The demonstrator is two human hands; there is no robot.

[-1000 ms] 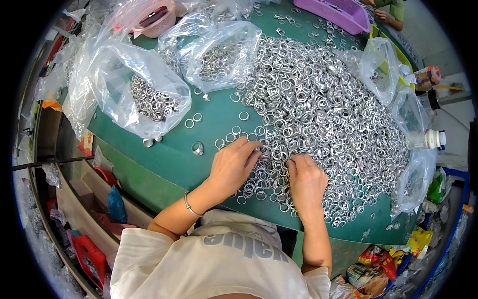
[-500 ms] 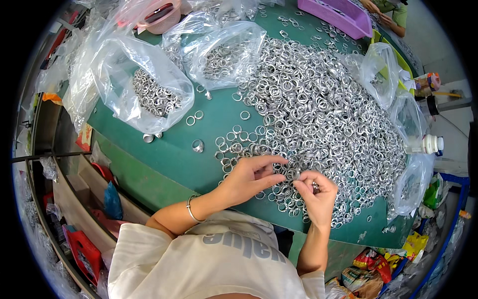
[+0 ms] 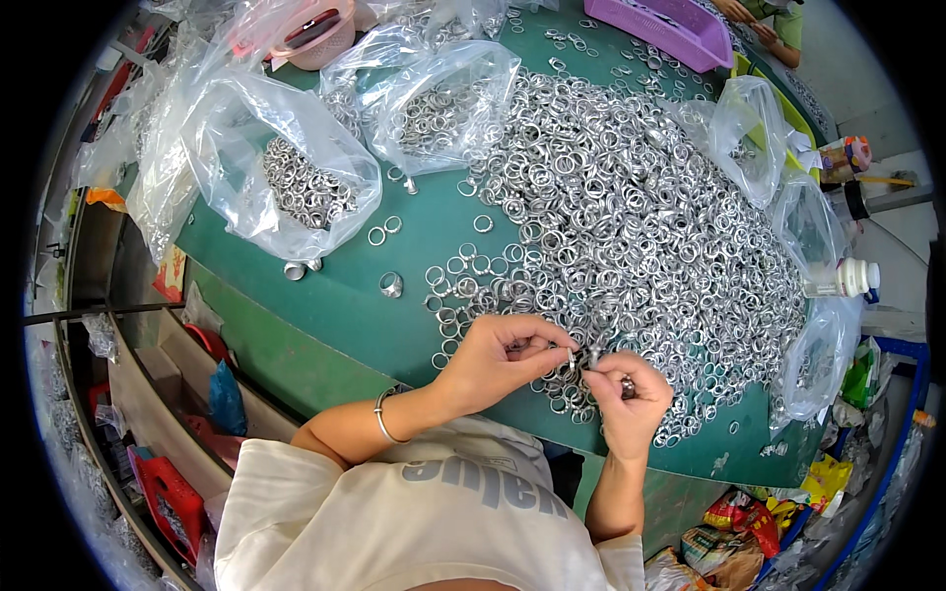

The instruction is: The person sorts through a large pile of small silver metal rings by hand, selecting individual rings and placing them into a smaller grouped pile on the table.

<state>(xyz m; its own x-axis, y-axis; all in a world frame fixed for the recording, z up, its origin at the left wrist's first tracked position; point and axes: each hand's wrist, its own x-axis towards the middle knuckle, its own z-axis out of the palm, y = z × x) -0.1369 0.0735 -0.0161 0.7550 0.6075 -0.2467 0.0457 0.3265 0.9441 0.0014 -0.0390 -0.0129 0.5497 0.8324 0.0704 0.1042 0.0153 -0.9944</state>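
The left hand [image 3: 503,360], with a plain silver metal bangle [image 3: 382,414] at its wrist, pinches a small silver metal ring [image 3: 572,360] between thumb and forefinger. The right hand [image 3: 628,394] faces it from 4 o'clock, just beside it, gripping another silvery piece [image 3: 594,359] at its fingertips; that piece is too small to make out. A darker metal ring [image 3: 628,387] shows at its curled fingers, and whether it is held or worn I cannot tell.

Taking the hands as the dial's centre, a broad heap of loose silver metal rings [image 3: 631,197] spreads from 11 round to 3 o'clock on the green tabletop [image 3: 434,217]. A sparser patch of single rings [image 3: 481,264] lies at 10 o'clock.

As far as things show, only a part is gathered: one clear plastic bag [image 3: 232,197] at 10 o'clock and a second transparent bag [image 3: 488,74] at 11 o'clock both contain rings. By far the larger share appears to be lying loose in the heap.
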